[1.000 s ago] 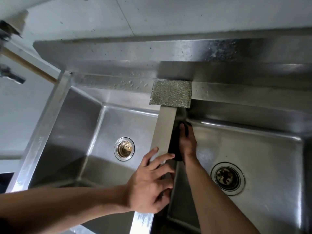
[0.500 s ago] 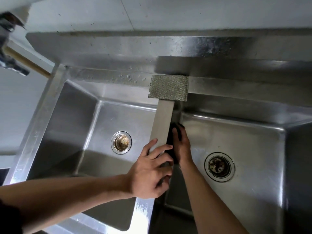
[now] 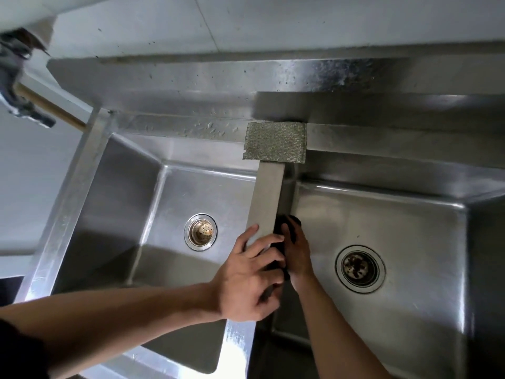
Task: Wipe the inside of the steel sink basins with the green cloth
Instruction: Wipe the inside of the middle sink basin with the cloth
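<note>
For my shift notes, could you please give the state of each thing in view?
Left hand: rests on divider.
Right hand: presses cloth against right basin's wall.
Cloth: pinned to wall, mostly hidden.
Pad: flat on back rim, untouched.
Left drain: strainer in.
Right drain: dirty, dark.

Grey scouring pad (image 3: 275, 142), wooden handle (image 3: 52, 106), tiled wall (image 3: 246, 20)

Two basins side by side, left basin (image 3: 131, 214) and right basin (image 3: 410, 242), with a divider (image 3: 266, 198) between them and a drain (image 3: 200, 232) in the left and another drain (image 3: 360, 269) in the right. A scouring pad (image 3: 276, 142) sits on the divider's far end. The left hand (image 3: 246, 280) rests on top of the divider. The right hand (image 3: 297, 255) is inside the right basin, pressing the cloth (image 3: 279, 222) against the divider wall.
</note>
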`<act>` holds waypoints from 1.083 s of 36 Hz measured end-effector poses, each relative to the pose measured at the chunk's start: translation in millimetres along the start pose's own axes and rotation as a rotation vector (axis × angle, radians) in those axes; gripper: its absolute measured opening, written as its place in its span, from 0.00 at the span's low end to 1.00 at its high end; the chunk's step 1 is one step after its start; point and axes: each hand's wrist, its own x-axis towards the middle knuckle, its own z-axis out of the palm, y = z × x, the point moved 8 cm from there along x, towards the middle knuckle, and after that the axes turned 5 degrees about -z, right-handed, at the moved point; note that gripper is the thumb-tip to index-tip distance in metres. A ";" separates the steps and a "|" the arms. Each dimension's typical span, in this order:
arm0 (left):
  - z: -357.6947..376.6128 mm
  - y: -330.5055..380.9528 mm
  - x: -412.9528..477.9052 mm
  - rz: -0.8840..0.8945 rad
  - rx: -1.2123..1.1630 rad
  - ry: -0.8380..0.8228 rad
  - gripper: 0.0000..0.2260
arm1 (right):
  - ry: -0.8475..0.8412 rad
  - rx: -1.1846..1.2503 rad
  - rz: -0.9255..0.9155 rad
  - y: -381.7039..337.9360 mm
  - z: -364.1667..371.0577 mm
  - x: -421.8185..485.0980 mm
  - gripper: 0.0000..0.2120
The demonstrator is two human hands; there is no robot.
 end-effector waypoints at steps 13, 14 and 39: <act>-0.1 0.7 1.2 0.000 -0.019 -0.026 0.05 | -0.073 -0.272 -0.208 -0.9 -6.3 -25.0 0.29; -0.2 0.5 1.2 -0.004 -0.022 -0.027 0.05 | -0.135 -0.194 -0.151 9.4 -1.6 -23.1 0.29; -3.0 -4.7 -3.0 -0.156 -0.015 0.023 0.35 | 0.010 0.230 -0.097 -23.2 -3.6 -94.1 0.15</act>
